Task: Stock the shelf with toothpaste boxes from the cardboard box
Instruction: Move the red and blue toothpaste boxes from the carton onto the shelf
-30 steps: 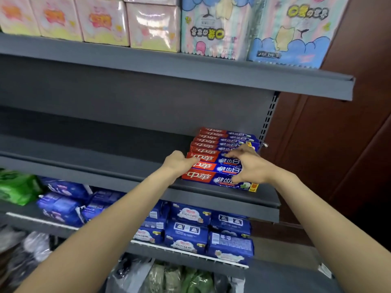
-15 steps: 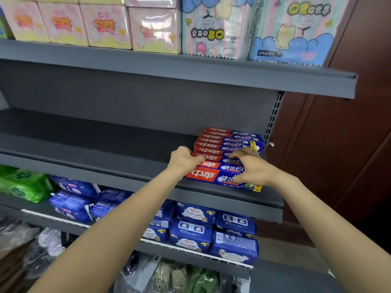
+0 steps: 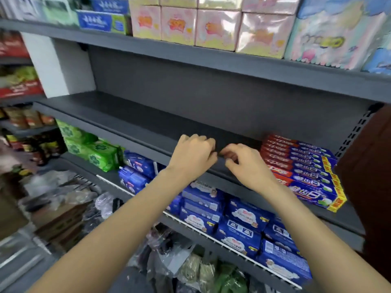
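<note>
Hands had come off the boxes. The left hand point(image 3: 193, 154) hung over the front lip of the grey shelf point(image 3: 131, 121), fingers loosely curled and holding nothing; the right hand point(image 3: 246, 163) sat just beside it, fingers also loosely curled and empty, knuckles nearly touching the left. Half a second earlier both had been pressed against the stack of toothpaste boxes point(image 3: 302, 166) — now they were apart from it, drawn back to the left along the shelf edge.

The stack itself lay at the right end of that shelf, red-and-blue boxes set lengthwise in a tidy row running back toward the rear panel, near the perforated upright. Everything to its left on the shelf was bare grey metal.

That read as 1 batch placed and squared off, with plenty of room remaining. The view had also swung left and down, and a blurred cardboard box point(image 3: 60, 220) showed on the floor at lower left — probably the supply, though its contents could not be made out. Blue wipe packs point(image 3: 243, 225) filled the shelf below.
</note>
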